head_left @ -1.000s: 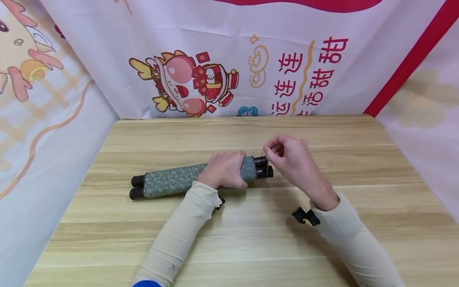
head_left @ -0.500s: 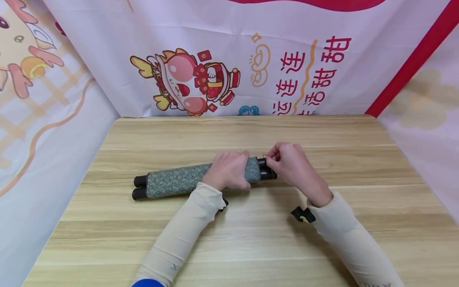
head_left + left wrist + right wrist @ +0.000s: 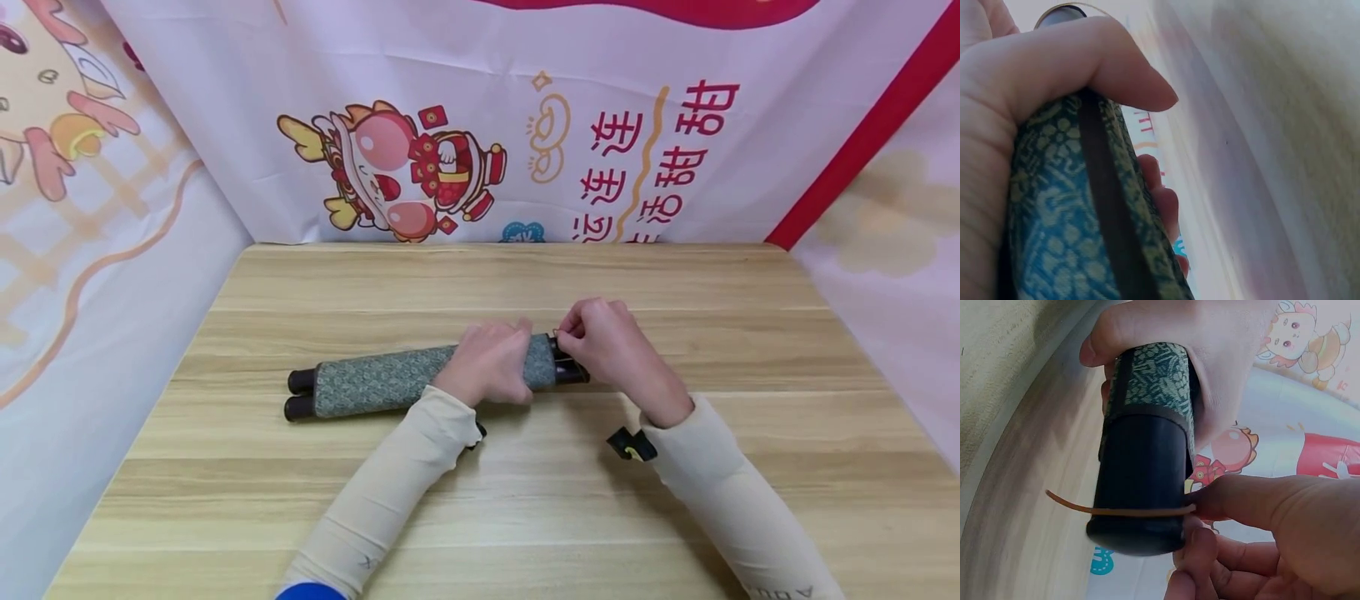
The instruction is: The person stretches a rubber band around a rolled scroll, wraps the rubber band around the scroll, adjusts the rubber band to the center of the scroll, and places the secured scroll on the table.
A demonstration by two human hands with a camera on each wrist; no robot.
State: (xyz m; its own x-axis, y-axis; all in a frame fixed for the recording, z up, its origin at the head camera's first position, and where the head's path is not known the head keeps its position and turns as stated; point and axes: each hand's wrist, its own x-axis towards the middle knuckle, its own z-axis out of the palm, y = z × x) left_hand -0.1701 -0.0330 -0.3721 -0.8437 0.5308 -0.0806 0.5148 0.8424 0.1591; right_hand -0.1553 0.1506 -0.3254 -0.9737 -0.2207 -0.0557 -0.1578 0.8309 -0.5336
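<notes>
A rolled-up scroll [image 3: 382,383] with green patterned brocade lies across the table, two dark rods showing side by side at each end. My left hand [image 3: 489,360] grips it near its right end; in the left wrist view the thumb [image 3: 1129,75] curls over the brocade [image 3: 1054,206] and fingertips show on the far side. At the right end, my right hand [image 3: 609,343] pinches a thin tan rubber band [image 3: 1129,512] between thumb and finger. In the right wrist view the band crosses the black rod end [image 3: 1141,469], and its loop sticks out on the left.
The wood-grain table [image 3: 525,517] reaches to a white printed cloth [image 3: 465,67] hanging behind it. More printed cloth [image 3: 150,275] hangs at the left side. A small black clip-like piece [image 3: 632,444] sits at the right sleeve cuff.
My right hand has come down and closer to the rod ends with the rubber band. The scroll and my left hand have shifted slightly right in the view, the grip unchanged.
</notes>
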